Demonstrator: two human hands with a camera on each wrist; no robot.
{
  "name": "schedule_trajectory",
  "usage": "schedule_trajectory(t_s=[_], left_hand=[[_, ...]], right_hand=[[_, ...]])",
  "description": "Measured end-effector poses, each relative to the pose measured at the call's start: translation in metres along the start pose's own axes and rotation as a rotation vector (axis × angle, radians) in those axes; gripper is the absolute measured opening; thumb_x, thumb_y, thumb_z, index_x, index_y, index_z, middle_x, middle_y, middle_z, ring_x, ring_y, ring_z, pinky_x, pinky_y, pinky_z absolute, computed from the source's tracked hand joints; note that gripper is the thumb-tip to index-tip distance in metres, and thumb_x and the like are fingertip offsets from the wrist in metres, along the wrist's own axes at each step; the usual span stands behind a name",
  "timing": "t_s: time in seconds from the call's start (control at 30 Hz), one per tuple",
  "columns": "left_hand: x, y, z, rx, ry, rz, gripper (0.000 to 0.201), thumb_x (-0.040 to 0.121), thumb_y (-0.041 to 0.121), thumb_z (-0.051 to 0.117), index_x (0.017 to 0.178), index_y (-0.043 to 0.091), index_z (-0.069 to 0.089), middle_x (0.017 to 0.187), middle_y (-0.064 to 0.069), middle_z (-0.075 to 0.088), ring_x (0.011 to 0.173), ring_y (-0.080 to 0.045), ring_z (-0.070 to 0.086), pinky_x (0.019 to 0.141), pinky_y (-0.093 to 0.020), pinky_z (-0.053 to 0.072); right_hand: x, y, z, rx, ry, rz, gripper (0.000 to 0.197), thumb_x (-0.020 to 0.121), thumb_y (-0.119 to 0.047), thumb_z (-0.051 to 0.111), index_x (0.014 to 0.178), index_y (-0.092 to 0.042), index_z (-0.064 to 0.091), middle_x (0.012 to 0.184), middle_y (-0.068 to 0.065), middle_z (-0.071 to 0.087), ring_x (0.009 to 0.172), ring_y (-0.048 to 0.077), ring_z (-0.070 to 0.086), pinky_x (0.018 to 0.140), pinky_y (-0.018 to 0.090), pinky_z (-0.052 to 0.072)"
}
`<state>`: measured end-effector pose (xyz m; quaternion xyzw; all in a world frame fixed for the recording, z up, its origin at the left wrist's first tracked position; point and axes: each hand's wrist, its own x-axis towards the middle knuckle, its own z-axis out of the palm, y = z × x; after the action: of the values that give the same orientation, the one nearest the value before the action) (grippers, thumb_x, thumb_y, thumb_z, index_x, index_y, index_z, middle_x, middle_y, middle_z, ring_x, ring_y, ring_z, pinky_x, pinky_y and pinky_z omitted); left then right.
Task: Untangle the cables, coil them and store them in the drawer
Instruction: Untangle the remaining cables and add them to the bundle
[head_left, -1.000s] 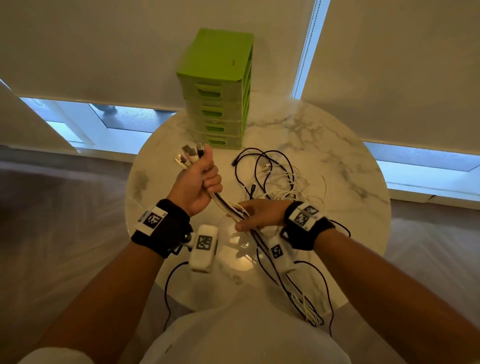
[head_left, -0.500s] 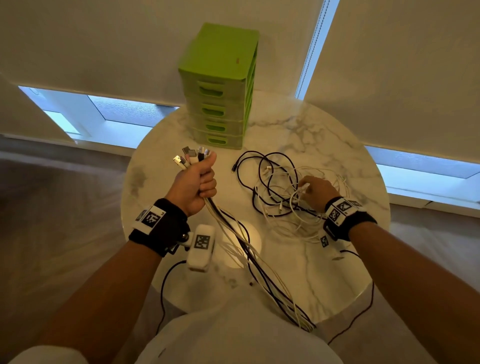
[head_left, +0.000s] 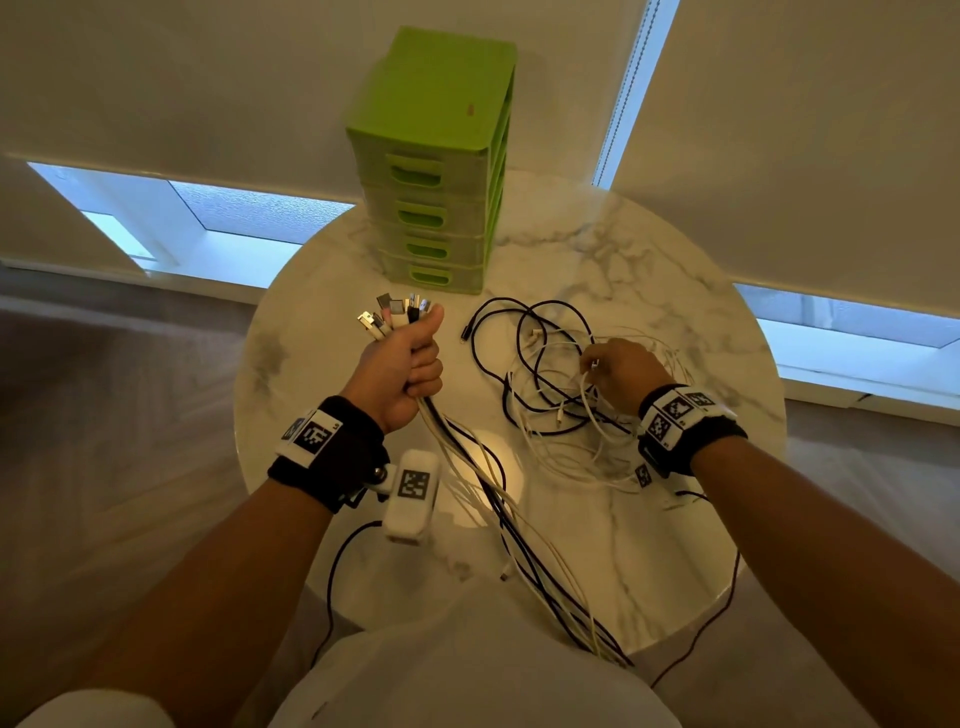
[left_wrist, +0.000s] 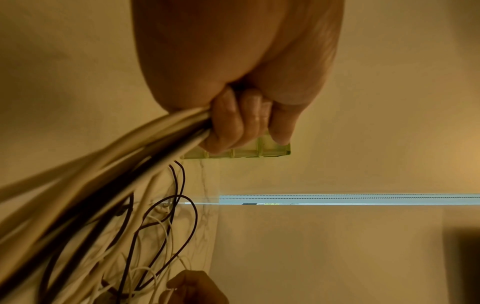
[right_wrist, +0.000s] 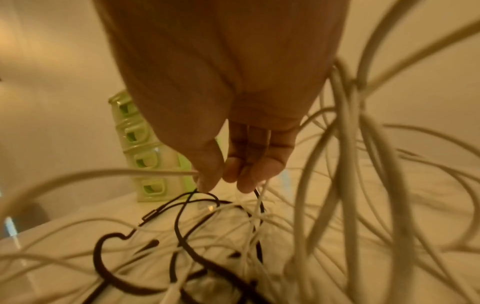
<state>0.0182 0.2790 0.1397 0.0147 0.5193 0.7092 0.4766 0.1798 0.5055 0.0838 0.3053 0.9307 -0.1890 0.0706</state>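
Status: early stage — sorting is under way, coiling and storage are not yet started.

The left hand (head_left: 400, 371) is closed in a fist around a bundle of cables (head_left: 498, 499), held above the marble table (head_left: 675, 571). The connector ends (head_left: 397, 314) fan out above the thumb, gathered at one level; the cable lengths trail from the bottom of the fist, across the table and over its near edge. The left wrist view confirms the fingers (left_wrist: 233, 123) wrapped tightly around white and dark cords.

The right hand (head_left: 621, 371) reaches into the loose tangle (head_left: 550, 384) of black and white cables lying on the table to the right of the bundle. In the right wrist view the thumb and fingertips (right_wrist: 246, 174) are drawn close together on a thin white cable (right_wrist: 145, 173) — a narrow pinch.

The green drawer unit (head_left: 434, 171) stands at the far side of the table, well apart from both hands. All four drawers appear closed.

Judged remaining:
- free the strands from the tangle;
- coil each cable, none being coiled at present;
- open a drawer and place the coils inside.
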Motion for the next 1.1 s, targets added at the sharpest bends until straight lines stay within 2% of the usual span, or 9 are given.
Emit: schedule_trajectory(t_s=[0.13, 0.27, 0.43, 0.53, 0.6, 0.7, 0.9, 1.0, 1.1], left_hand=[[0.004, -0.003, 0.003, 0.002, -0.01, -0.022, 0.039, 0.096, 0.028, 0.054, 0.063, 0.024, 0.035, 0.041, 0.009, 0.023, 0.033, -0.003, 0.018, 0.031, -0.016, 0.015], [0.003, -0.005, 0.006, 0.025, -0.025, -0.05, 0.035, 0.096, 0.028, 0.055, 0.065, 0.025, 0.038, 0.042, 0.009, 0.024, 0.033, -0.003, 0.019, 0.032, -0.016, 0.014], [0.0, -0.007, 0.019, 0.073, -0.068, -0.058, 0.035, 0.096, 0.03, 0.054, 0.064, 0.021, 0.044, 0.042, 0.009, 0.024, 0.033, -0.003, 0.018, 0.032, -0.016, 0.013], [-0.004, -0.008, 0.034, 0.14, -0.112, -0.036, 0.02, 0.096, 0.028, 0.054, 0.089, 0.012, 0.062, 0.043, 0.009, 0.021, 0.035, -0.003, 0.017, 0.036, -0.019, 0.01], [-0.006, -0.009, 0.044, 0.167, -0.154, -0.026, 0.022, 0.096, 0.025, 0.055, 0.11, 0.009, 0.061, 0.045, 0.009, 0.02, 0.036, -0.004, 0.015, 0.04, -0.021, 0.008], [-0.006, -0.012, 0.058, 0.205, -0.236, -0.03, 0.026, 0.096, 0.019, 0.055, 0.121, 0.017, 0.061, 0.05, 0.009, 0.019, 0.04, -0.005, 0.014, 0.04, -0.021, 0.009], [-0.006, -0.023, 0.078, 0.562, -0.326, -0.054, 0.009, 0.092, 0.016, 0.063, 0.099, 0.016, 0.059, 0.057, 0.004, 0.029, 0.048, -0.01, 0.019, 0.044, -0.024, 0.013], [-0.004, -0.026, 0.073, 0.549, -0.265, -0.033, 0.004, 0.093, 0.018, 0.061, 0.09, 0.016, 0.058, 0.063, 0.001, 0.041, 0.048, -0.01, 0.021, 0.042, -0.021, 0.019], [-0.003, -0.022, 0.066, 0.439, -0.186, -0.017, 0.022, 0.095, 0.022, 0.059, 0.074, 0.022, 0.066, 0.07, -0.001, 0.048, 0.047, -0.01, 0.02, 0.041, -0.019, 0.017]], right_hand=[[0.002, -0.009, -0.011, 0.123, 0.023, 0.037, 0.007, 0.088, -0.015, 0.062, 0.09, -0.015, 0.068, 0.096, 0.007, 0.054, 0.088, 0.022, 0.053, 0.072, 0.025, 0.034], [0.001, -0.018, -0.034, 0.504, 0.123, 0.023, 0.009, 0.087, -0.014, 0.065, 0.08, -0.018, 0.065, 0.074, -0.001, 0.064, 0.068, 0.014, 0.06, 0.064, 0.023, 0.044], [-0.008, -0.047, -0.077, 0.771, 0.254, -0.068, 0.004, 0.088, -0.006, 0.064, 0.089, -0.002, 0.065, 0.07, 0.009, 0.061, 0.056, 0.017, 0.057, 0.06, 0.03, 0.053], [-0.017, -0.062, -0.098, 0.832, 0.314, -0.145, 0.005, 0.088, -0.006, 0.065, 0.09, -0.003, 0.065, 0.071, 0.012, 0.06, 0.053, 0.012, 0.058, 0.058, 0.027, 0.055], [-0.023, -0.071, -0.109, 0.85, 0.328, -0.198, 0.0, 0.088, -0.008, 0.065, 0.088, -0.008, 0.065, 0.07, 0.013, 0.06, 0.056, 0.015, 0.059, 0.058, 0.028, 0.056], [-0.033, -0.079, -0.124, 0.893, 0.34, -0.273, 0.009, 0.088, -0.007, 0.065, 0.084, -0.015, 0.064, 0.071, 0.013, 0.062, 0.059, 0.022, 0.06, 0.058, 0.032, 0.057], [-0.046, -0.081, -0.158, 1.146, 0.432, -0.26, 0.011, 0.093, -0.008, 0.058, 0.086, -0.016, 0.058, 0.073, 0.009, 0.062, 0.055, 0.019, 0.059, 0.059, 0.03, 0.054], [-0.049, -0.066, -0.174, 1.173, 0.527, -0.241, 0.008, 0.091, -0.013, 0.061, 0.086, -0.018, 0.06, 0.072, 0.006, 0.063, 0.056, 0.019, 0.058, 0.059, 0.03, 0.053], [-0.052, -0.045, -0.182, 1.182, 0.661, -0.153, 0.007, 0.091, -0.012, 0.061, 0.087, -0.018, 0.061, 0.072, 0.005, 0.06, 0.054, 0.014, 0.056, 0.057, 0.027, 0.051]])
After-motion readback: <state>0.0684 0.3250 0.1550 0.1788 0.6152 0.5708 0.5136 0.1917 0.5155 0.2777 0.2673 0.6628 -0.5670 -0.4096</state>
